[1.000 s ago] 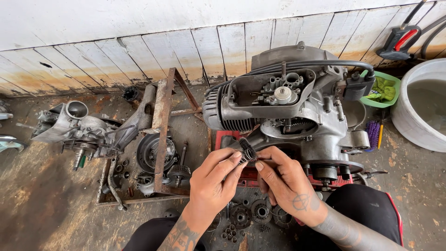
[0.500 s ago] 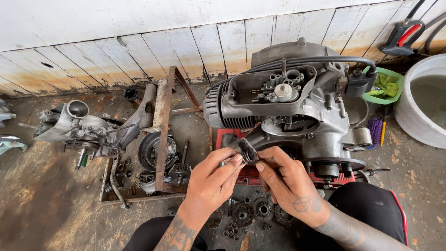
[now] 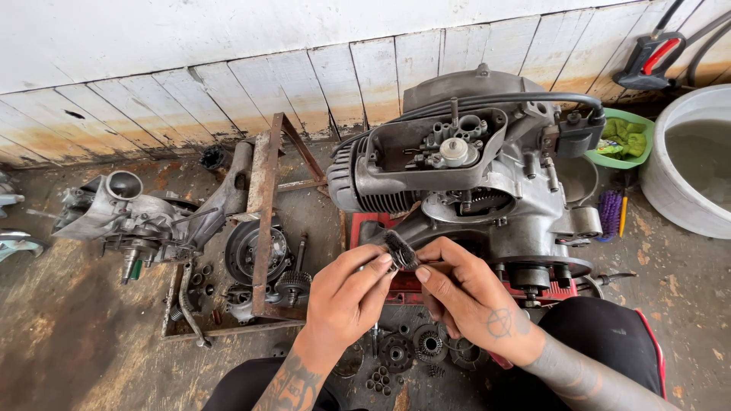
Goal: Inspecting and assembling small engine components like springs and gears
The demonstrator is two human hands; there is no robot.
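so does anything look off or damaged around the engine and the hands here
Nothing looks broken or spilled. The engine sits with its top cover off, and gears lie loose on the grimy floor. Both hands, left and right, pinch a small dark part. The steel frame is rusty.

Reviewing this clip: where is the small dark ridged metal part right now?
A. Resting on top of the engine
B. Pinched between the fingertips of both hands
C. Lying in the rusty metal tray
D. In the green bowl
B: the small dark ridged metal part sits pinched between the left hand and right hand, in front of the grey engine.
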